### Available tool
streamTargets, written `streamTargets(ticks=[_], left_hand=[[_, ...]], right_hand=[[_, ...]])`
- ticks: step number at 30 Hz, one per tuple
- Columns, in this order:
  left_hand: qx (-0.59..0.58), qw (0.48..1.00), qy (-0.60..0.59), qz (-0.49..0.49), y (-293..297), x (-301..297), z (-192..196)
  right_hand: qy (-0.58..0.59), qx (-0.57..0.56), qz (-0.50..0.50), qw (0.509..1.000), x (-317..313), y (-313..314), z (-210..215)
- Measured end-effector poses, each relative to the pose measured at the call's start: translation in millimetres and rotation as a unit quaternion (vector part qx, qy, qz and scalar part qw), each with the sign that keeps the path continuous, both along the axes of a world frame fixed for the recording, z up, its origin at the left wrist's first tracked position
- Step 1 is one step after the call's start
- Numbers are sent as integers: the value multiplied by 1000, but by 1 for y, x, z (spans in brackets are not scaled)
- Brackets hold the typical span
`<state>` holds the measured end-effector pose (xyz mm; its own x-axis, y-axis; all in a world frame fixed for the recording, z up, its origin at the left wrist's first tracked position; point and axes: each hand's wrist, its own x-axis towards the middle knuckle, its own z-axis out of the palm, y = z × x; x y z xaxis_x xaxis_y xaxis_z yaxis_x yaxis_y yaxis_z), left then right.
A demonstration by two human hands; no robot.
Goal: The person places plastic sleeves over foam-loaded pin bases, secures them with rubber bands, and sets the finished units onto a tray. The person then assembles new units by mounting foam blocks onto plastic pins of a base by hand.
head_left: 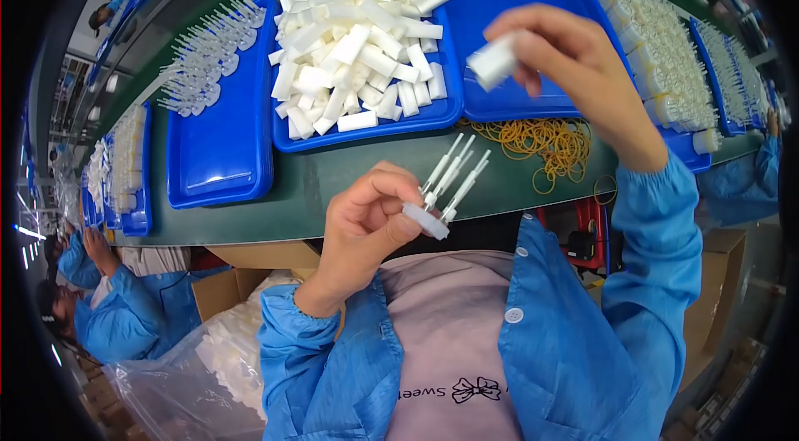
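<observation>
Between thumb and fingers, my left hand (370, 220) grips a small translucent plastic part (426, 220) by its flat base. Several thin white pins rise from that base, leaning up and to the right. My right hand (566, 54) is raised over a blue tray on the right, closed on a short white foam tube (494, 62). That tube looks slightly blurred and is apart from the plastic part. Straight ahead, a blue tray (366, 135) is heaped with white foam tubes (358, 33) of the same kind.
Yellow rubber bands (545, 146) lie tangled on the green table (333, 183). A left blue tray (218, 175) holds several pinned plastic parts (212, 54); finished-looking bundles (657, 50) fill one at right. A clear bag (183, 366) sits lower left, near a co-worker's blue sleeve (125, 312).
</observation>
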<state>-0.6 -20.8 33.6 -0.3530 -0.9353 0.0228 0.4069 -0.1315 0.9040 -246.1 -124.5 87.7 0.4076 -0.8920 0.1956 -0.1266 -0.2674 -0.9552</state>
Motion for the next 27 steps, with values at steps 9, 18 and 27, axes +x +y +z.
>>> streamTargets(ticks=[9, 18, 27], left_hand=[[72, 995, 75, 10, 9, -14, 2], [80, 995, 43, -34, 5, -19, -3], [110, 981, 121, -108, 0, -21, -9]], right_hand=[[-313, 151, -111, 931, -2, 88, -41], [-273, 129, -147, 942, -2, 81, -50], [-290, 149, -121, 938, -1, 83, -56]])
